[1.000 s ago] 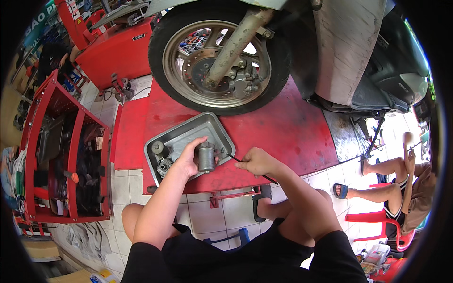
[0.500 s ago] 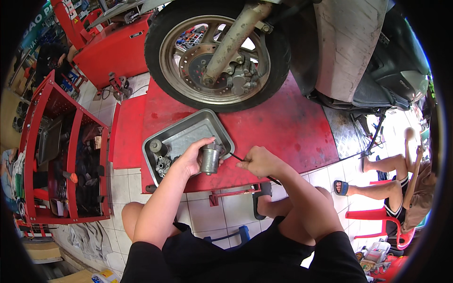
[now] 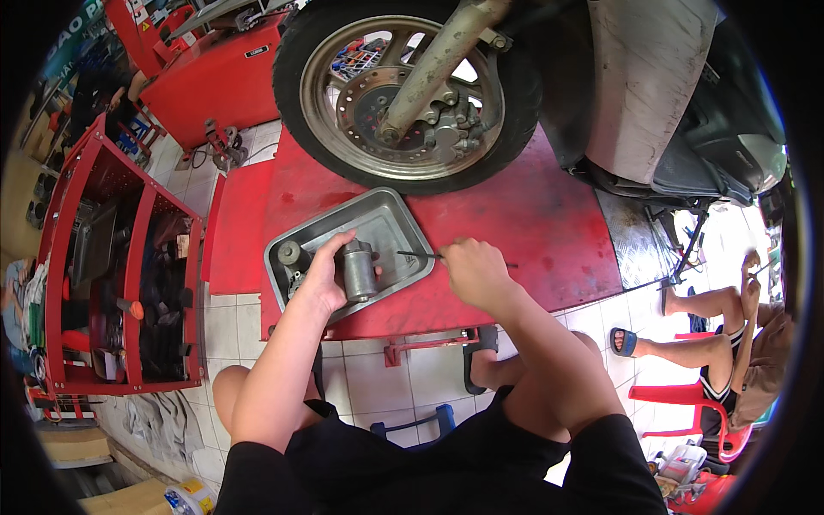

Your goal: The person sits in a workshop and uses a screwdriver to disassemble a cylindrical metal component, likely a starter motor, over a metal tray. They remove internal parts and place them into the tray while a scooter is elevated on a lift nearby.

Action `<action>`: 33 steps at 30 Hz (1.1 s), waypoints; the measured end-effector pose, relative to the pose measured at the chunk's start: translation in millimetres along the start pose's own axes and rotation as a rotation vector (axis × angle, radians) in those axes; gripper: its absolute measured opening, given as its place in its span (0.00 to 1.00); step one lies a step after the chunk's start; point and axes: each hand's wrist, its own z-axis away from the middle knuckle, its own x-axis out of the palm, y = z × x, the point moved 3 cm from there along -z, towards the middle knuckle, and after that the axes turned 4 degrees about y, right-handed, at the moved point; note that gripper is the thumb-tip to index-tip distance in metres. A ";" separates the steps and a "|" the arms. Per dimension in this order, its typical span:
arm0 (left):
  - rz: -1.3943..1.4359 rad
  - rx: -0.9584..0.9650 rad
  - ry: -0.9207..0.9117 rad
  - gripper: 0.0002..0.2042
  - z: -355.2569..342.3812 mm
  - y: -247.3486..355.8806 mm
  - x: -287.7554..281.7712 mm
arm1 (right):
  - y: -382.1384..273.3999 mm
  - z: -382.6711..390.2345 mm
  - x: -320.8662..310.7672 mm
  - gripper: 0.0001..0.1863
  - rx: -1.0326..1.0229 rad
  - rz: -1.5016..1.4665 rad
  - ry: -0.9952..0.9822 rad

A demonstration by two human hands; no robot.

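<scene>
My left hand [image 3: 324, 276] is closed round a grey cylindrical metal part that looks like a starter motor [image 3: 359, 273], holding it tilted over the near side of a metal tray [image 3: 412, 225]. To its right, my right hand [image 3: 474, 271] grips a thin dark rod-shaped tool [image 3: 418, 254]. The tool's tip points left over the tray's right rim, apart from the starter motor; its far end shows past my fist. In the tray's left side are a round metal part [image 3: 290, 254] and smaller metal pieces, partly hidden by my left hand.
The tray rests on a red lift platform [image 3: 515, 232], below a motorcycle's front wheel [image 3: 296, 112]. A red tool cart [image 3: 133, 266] stands at the left. On the right a person sits by a red chair [image 3: 669, 393], a sandalled foot [image 3: 622, 342] toward me. A blue stool [image 3: 444, 421] is below me.
The starter motor and my left hand have shifted slightly left. My right hand has drawn the tool away from the starter motor and raised it closer to level. The view has shifted slightly.
</scene>
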 end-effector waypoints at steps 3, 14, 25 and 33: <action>0.019 0.039 0.022 0.23 15.3 3.9 -4.4 | -16.0 -13.0 2.1 0.05 -0.018 0.224 -0.026; 0.078 0.082 0.016 0.26 47.6 16.1 -30.1 | -34.8 -24.2 15.4 0.06 0.009 0.411 -0.119; 0.064 0.109 0.042 0.26 51.6 18.2 -39.6 | -30.9 -10.2 -1.8 0.06 0.040 0.468 -0.157; 0.067 0.117 0.063 0.28 52.1 17.1 -35.1 | -36.3 -14.0 -4.7 0.06 0.050 0.487 -0.125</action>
